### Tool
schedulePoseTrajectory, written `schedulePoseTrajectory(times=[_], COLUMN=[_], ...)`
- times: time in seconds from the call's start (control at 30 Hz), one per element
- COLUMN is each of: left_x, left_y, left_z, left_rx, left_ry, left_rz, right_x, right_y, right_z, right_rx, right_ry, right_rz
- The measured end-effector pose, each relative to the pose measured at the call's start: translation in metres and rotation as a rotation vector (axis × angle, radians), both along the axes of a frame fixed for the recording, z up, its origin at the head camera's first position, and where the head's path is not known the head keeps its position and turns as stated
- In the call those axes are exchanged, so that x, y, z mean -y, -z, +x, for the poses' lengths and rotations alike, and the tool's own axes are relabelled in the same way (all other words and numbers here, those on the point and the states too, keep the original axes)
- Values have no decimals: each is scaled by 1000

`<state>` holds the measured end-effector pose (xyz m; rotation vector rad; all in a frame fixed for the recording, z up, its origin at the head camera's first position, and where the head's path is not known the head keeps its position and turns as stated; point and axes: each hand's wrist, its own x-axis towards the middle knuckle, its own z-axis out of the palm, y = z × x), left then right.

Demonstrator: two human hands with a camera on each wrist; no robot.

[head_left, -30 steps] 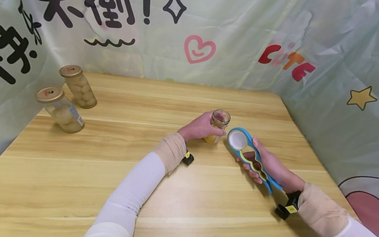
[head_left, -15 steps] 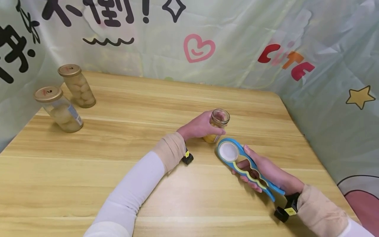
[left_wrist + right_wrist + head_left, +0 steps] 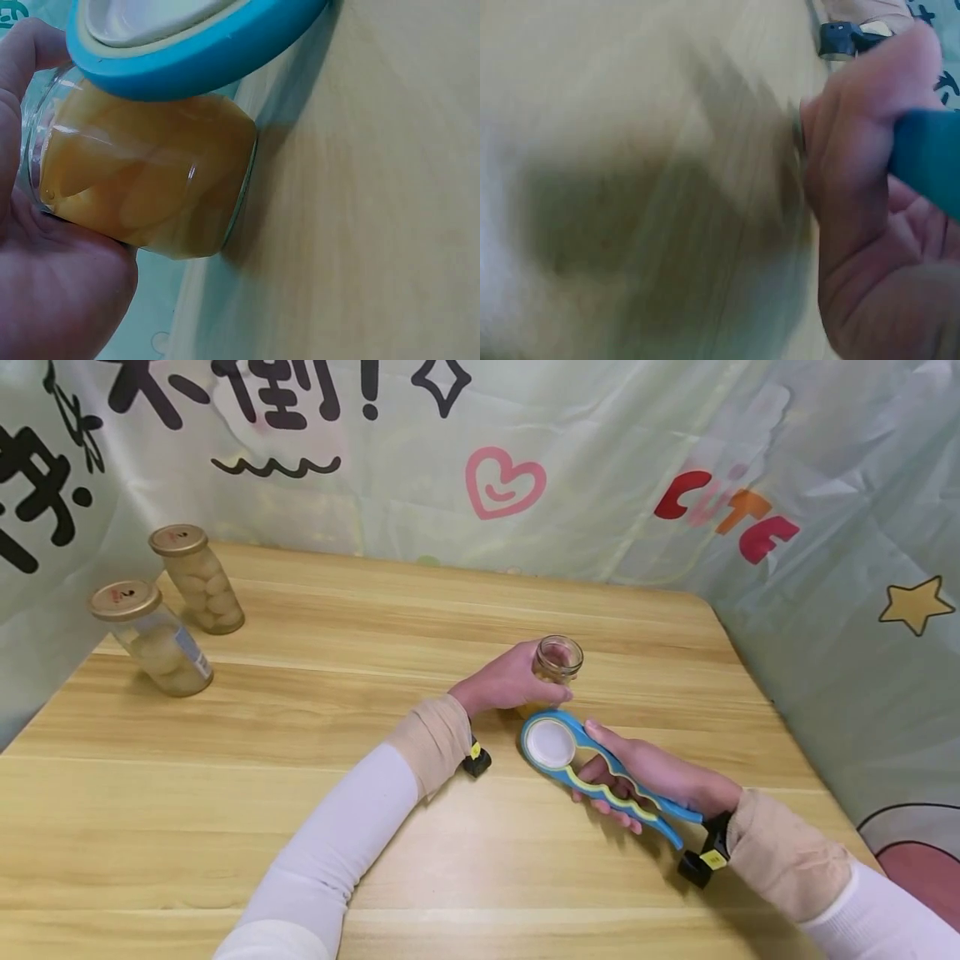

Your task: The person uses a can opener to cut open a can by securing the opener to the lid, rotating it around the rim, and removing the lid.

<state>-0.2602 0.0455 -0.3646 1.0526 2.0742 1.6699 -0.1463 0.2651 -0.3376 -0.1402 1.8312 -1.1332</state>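
Observation:
My left hand [image 3: 513, 678] grips an uncapped glass jar [image 3: 558, 662] round its upper side, near the middle of the table. In the left wrist view the jar holds yellow-orange fruit pieces [image 3: 150, 169]. My right hand [image 3: 645, 768] holds a blue and yellow jar opener [image 3: 600, 789] by its handles. A round white lid [image 3: 551, 744], pale inner face up, sits in the opener's ring. The ring end overlaps the jar's lower part in the head view. In the right wrist view one blue handle [image 3: 934, 157] shows against the palm.
Two capped jars of pale round fruit, a nearer one [image 3: 161, 652] and a farther one [image 3: 202, 581], stand at the left back of the wooden table [image 3: 337, 643]. A printed cloth [image 3: 600, 443] hangs behind and along both sides.
My right hand has moved left with the jar opener and the lid in it, from right of the jar to just in front of it. My left hand and the jar have stayed put.

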Motion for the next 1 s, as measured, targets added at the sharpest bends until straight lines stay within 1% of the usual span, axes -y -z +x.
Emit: schedulePoseTrajectory(times=[0.2, 0.5, 0.67, 0.77, 0.93, 1.0], left_x=[0, -1, -1, 0, 3, 3], left_y=[0, 0, 1, -3, -18, -20], left_z=[-1, 0, 1, 5, 16, 16], left_rx=[-3, 5, 12, 29, 38, 31], left_ry=[-3, -11, -11, -15, -22, -23], left_rz=[9, 12, 18, 17, 14, 13], right_x=[1, -9, -8, -9, -11, -11], right_y=[0, 2, 6, 9, 12, 12], right_z=[-5, -11, -12, -12, -15, -16], right_rx=[56, 122, 208, 265, 318, 332], right_ry=[-14, 6, 101, 138, 122, 123], right_rz=[-3, -4, -6, -29, -87, -99])
